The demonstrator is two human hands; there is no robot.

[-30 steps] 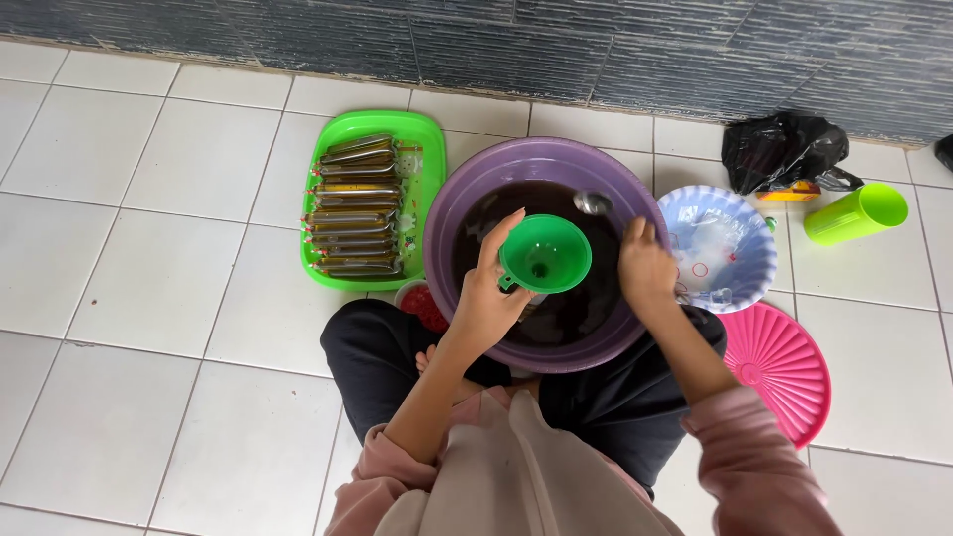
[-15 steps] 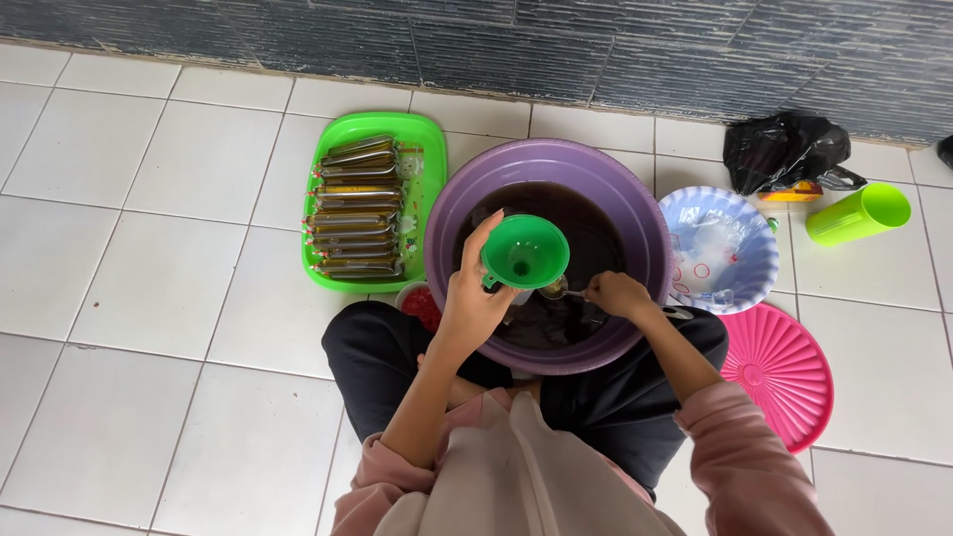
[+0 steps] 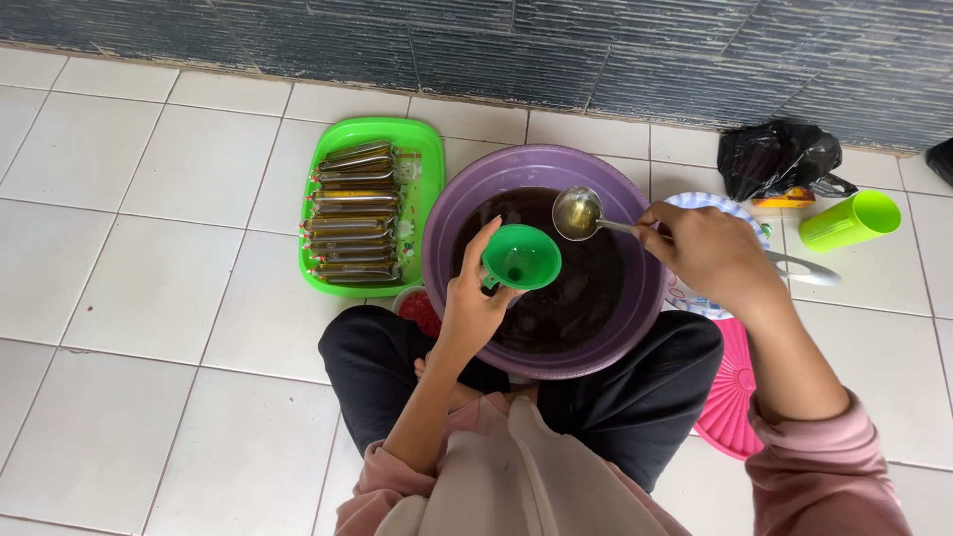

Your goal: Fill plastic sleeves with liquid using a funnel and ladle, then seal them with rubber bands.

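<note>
The left hand (image 3: 475, 298) is closed round a light, stiff green funnel (image 3: 520, 256) over the dark liquid in the purple basin (image 3: 447, 213), best gripped at its rim, while the right hand (image 3: 710, 253) pinches a metal ladle (image 3: 578, 211), likely slippery, by its handle.

Domestic floor workspace used for home food preparation. White square ceramic floor tiles (image 3: 119, 298) meet a dark grey textured tiled wall (image 3: 476, 40) at 12 o'clock. A round purple plastic basin of dark liquid (image 3: 467, 213) sits centrally; a green rectangular plastic tray of filled, sealed tube packets (image 3: 422, 159) lies at 10 o'clock.
</note>
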